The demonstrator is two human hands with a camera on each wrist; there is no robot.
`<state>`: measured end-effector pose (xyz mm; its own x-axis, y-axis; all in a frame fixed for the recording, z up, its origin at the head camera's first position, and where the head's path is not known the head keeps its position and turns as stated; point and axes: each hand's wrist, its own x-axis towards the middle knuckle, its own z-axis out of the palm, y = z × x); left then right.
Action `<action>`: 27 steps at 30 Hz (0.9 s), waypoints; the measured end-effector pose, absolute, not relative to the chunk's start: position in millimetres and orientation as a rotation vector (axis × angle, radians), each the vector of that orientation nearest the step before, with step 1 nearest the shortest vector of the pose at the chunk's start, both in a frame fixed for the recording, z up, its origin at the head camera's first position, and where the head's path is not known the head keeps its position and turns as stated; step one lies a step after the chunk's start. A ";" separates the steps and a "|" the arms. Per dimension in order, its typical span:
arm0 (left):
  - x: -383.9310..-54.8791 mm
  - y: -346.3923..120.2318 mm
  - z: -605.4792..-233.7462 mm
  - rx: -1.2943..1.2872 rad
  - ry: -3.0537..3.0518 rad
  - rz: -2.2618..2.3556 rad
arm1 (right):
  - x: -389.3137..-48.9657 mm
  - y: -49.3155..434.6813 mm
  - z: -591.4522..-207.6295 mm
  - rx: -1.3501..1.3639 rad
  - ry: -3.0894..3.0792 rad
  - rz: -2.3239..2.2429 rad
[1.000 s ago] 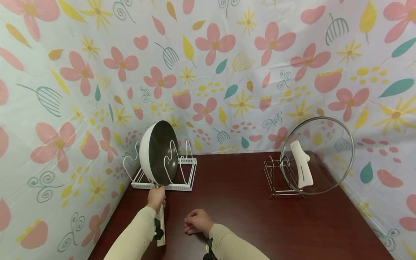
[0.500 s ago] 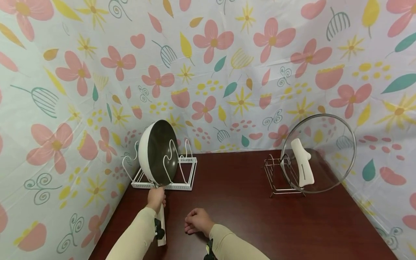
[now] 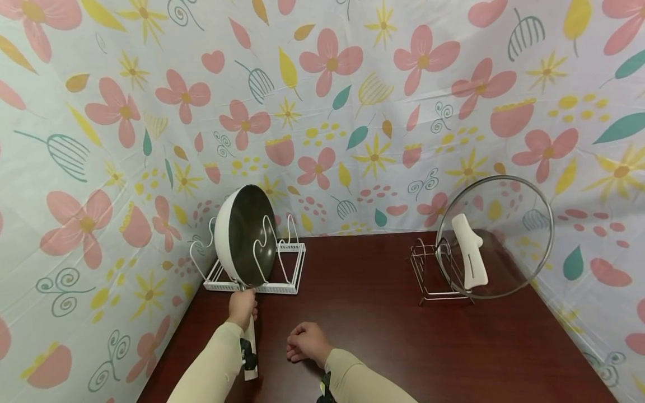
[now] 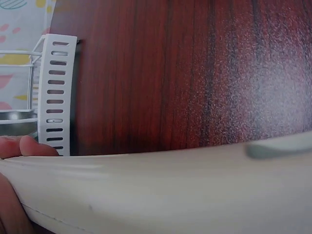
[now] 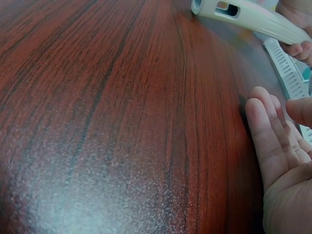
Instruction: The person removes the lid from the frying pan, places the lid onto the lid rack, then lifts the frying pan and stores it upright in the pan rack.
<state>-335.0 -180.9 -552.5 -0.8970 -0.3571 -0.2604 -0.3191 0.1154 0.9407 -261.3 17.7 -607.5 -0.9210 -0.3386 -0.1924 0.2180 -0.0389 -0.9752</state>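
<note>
A wok (image 3: 247, 240), white outside and dark inside, stands tilted on its side in a white wire rack (image 3: 282, 289) at the left of the table. My left hand (image 3: 243, 307) grips its long cream handle (image 4: 170, 190) close to the pan. In the left wrist view the fingers (image 4: 36, 146) curl over that handle near the rack's slotted edge. My right hand (image 3: 308, 342) rests on the table to the right of the handle. Its fingers (image 5: 265, 131) are loosely bent and hold nothing; the right wrist view also catches the handle's slotted end.
A glass lid (image 3: 514, 246) with a metal rim and a cream handle (image 3: 470, 252) leans in a small metal wire rack (image 3: 428, 296) at the right. Behind the dark reddish wooden table (image 3: 363, 313) hangs a flower-patterned cloth (image 3: 373, 112), which also runs along both sides.
The head view has shifted very slightly. Both hands, the wok and the lid stay where they were.
</note>
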 end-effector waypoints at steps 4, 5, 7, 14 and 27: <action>-332.8 -179.8 -552.3 0.728 -2.325 -1.921 | -261.0 17.7 -609.1 -0.131 1.869 -2.015; -331.8 -179.6 -551.9 0.733 -2.328 -1.914 | -261.0 17.7 -609.6 -0.132 1.867 -2.014; -331.6 -179.1 -551.8 0.750 -2.337 -1.892 | -261.4 17.8 -610.7 -0.133 1.864 -2.016; -332.7 -181.0 -552.5 0.765 -2.373 -1.855 | -264.6 17.6 -612.6 -0.144 1.857 -2.020; -326.3 -200.0 -541.0 0.433 -3.004 -1.193 | -271.3 44.4 -614.2 -0.210 1.919 -1.835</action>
